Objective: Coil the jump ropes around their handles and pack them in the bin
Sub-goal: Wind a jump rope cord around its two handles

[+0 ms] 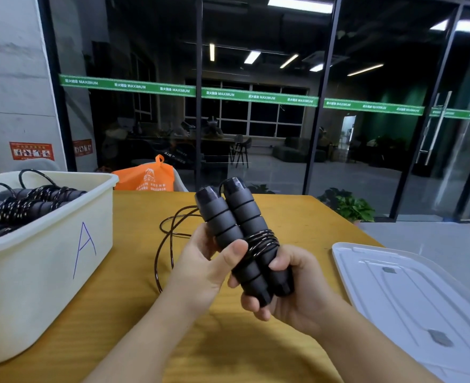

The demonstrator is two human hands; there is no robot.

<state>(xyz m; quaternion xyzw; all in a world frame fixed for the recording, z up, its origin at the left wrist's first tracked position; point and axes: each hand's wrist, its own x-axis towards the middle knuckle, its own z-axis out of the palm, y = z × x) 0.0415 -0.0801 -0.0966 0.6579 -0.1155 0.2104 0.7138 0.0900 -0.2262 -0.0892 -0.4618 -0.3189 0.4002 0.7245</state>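
Note:
Two black ribbed jump-rope handles (236,217) stand side by side, tilted up and away over the yellow table (134,313). A few turns of black rope (264,240) wrap their middle. My right hand (286,288) grips the lower ends of the handles from below. My left hand (209,264) holds them from the left, thumb pressed on the coils. Loose rope (164,236) trails in loops on the table behind my left hand. The white bin (46,244) marked "A" at the left holds several coiled ropes (21,208).
A white bin lid (410,294) lies flat at the right, over the table's edge. An orange bag (145,176) sits behind the table's far edge. A potted plant (350,207) and a glass wall stand beyond.

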